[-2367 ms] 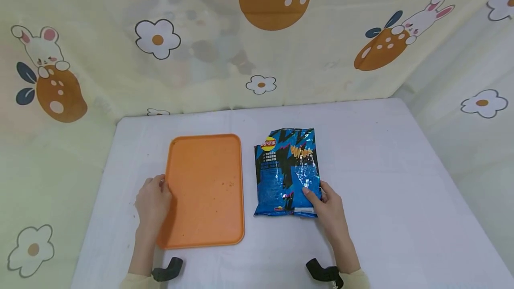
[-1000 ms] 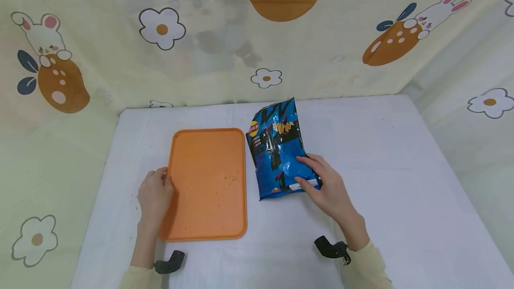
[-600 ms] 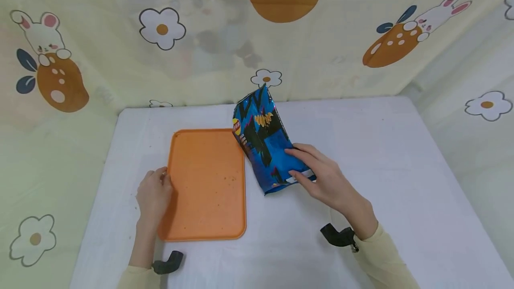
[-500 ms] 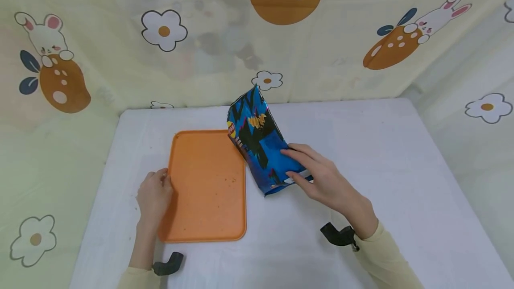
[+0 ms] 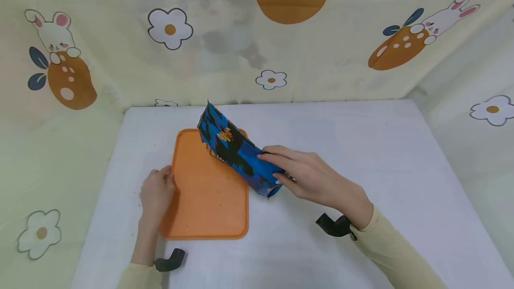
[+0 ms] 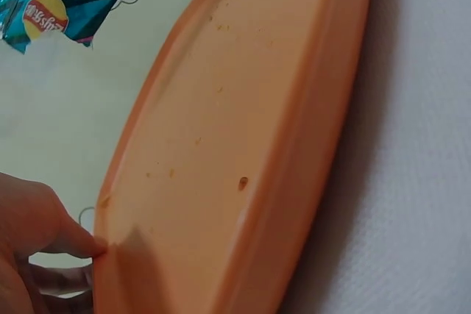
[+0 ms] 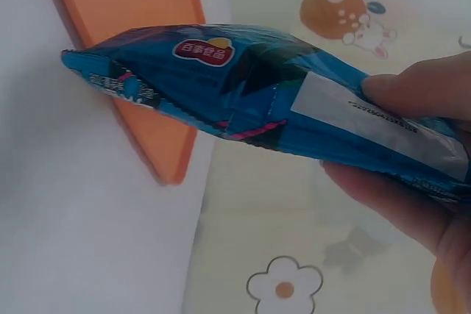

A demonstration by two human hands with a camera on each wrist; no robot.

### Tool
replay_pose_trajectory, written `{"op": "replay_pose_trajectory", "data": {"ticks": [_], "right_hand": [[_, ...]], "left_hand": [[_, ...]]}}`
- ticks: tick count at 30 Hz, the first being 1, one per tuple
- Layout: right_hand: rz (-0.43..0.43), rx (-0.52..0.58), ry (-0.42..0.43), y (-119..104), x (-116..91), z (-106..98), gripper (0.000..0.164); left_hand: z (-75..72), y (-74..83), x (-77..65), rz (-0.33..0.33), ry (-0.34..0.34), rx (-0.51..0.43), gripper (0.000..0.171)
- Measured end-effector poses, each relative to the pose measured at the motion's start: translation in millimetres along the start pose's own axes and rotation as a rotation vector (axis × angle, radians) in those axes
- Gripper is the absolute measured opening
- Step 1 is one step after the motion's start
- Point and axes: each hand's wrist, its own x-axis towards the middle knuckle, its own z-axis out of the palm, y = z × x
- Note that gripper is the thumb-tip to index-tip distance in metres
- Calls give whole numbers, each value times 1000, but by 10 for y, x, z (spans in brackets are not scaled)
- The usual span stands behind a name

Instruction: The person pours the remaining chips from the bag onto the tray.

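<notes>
from the head i look forward and down at the table (image 5: 305,244); both wrist views, closer in, share the tray (image 6: 199,123)

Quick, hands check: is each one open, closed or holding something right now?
Left hand: holding the orange tray by its left edge.
Right hand: holding the blue snack bag.

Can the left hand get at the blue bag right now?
Probably yes: nothing tall stands between the left hand and the blue bag, which tilts over the orange tray. However, that hand pinches the tray's left edge and would likely need to let go first.
</notes>
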Motion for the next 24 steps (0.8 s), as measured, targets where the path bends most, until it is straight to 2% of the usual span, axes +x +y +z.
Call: {"op": "replay_pose_trajectory", "data": {"ticks": [6, 11, 16, 24], "right_hand": [[-7, 10, -110, -51, 101, -69, 46], [-24, 1, -177, -47, 185, -124, 45], [-30, -19, -236, -50, 256, -142, 43], [-53, -28, -267, -66, 321, -157, 43]], "left_hand": [[13, -8, 15, 3, -5, 5, 35], [7, -22, 20, -23, -31, 8, 36], [11, -13, 21, -24, -23, 3, 36], [20, -15, 40, -42, -20, 15, 36]]}}
